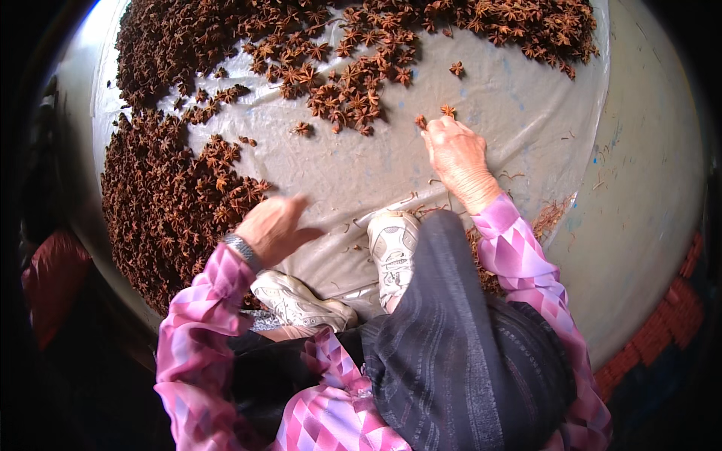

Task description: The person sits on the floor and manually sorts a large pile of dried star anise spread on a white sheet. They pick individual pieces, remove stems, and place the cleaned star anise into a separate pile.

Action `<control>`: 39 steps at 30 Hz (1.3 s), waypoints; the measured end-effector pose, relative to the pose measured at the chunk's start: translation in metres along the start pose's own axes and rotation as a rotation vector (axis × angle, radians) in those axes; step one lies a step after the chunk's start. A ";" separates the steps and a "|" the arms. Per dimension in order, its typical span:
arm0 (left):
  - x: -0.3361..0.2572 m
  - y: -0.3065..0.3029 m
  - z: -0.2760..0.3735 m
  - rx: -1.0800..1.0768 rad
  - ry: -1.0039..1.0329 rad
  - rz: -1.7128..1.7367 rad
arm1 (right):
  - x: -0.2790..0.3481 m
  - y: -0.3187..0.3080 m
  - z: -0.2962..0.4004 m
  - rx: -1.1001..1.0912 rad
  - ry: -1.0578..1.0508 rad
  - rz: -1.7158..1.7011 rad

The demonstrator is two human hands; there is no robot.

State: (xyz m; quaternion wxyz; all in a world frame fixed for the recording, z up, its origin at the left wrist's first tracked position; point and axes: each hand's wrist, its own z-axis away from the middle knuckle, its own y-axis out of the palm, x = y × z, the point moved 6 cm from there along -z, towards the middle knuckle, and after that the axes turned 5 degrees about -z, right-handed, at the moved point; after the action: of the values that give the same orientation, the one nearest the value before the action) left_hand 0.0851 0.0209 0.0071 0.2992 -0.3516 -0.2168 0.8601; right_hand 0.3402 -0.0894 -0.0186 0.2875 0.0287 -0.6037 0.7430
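Brown star anise pods (169, 208) lie in a large heap on a clear plastic sheet (338, 169), left of my left hand (276, 228). That hand is a little blurred, hangs over the heap's right edge with thumb and fingers apart, and holds nothing that I can see. My right hand (456, 155) reaches forward over the sheet, its fingertips at a star anise pod (421, 122); whether they grip it is hidden. Another star anise pod (448, 110) sits just beyond the knuckles. A looser cluster of pods (352, 98) spreads ahead and to the left.
More star anise (530, 28) is heaped along the far side. White sneakers (393, 253) stand on the sheet between my hands. Thin stems (550, 217) lie scattered at the right, near the sheet's edge. Red bricks (665, 315) show at the lower right, a red bag (53, 282) at far left.
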 end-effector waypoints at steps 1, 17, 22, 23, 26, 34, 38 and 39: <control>-0.017 -0.008 -0.014 -0.240 0.045 0.224 | 0.006 0.002 0.000 -0.077 -0.072 0.002; 0.022 -0.005 0.010 -0.111 -0.108 -0.155 | 0.038 -0.022 -0.058 -0.023 -0.013 -0.364; -0.030 -0.033 -0.043 -0.430 -0.035 0.835 | 0.064 -0.019 -0.047 -0.009 -0.074 -0.706; -0.039 -0.030 -0.049 -0.419 0.009 1.074 | 0.075 -0.026 -0.033 0.028 -0.090 -0.874; -0.065 -0.023 -0.047 -0.120 0.043 1.157 | 0.069 -0.034 -0.004 -0.086 -0.144 -0.825; -0.083 -0.036 -0.018 -0.252 0.043 1.282 | 0.082 -0.042 0.028 -0.317 -0.167 -0.802; -0.109 -0.034 -0.021 -0.376 0.055 1.780 | 0.071 -0.059 0.026 -0.322 -0.112 -0.940; -0.120 -0.039 -0.024 -0.383 0.092 1.935 | 0.065 -0.060 0.027 -0.324 -0.032 -1.072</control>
State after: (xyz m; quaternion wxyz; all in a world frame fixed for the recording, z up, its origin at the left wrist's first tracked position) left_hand 0.1859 -0.0272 0.0712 -0.5870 -0.4529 0.0406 0.6698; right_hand 0.3051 -0.0826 0.0666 0.6165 0.2981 -0.6155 0.3901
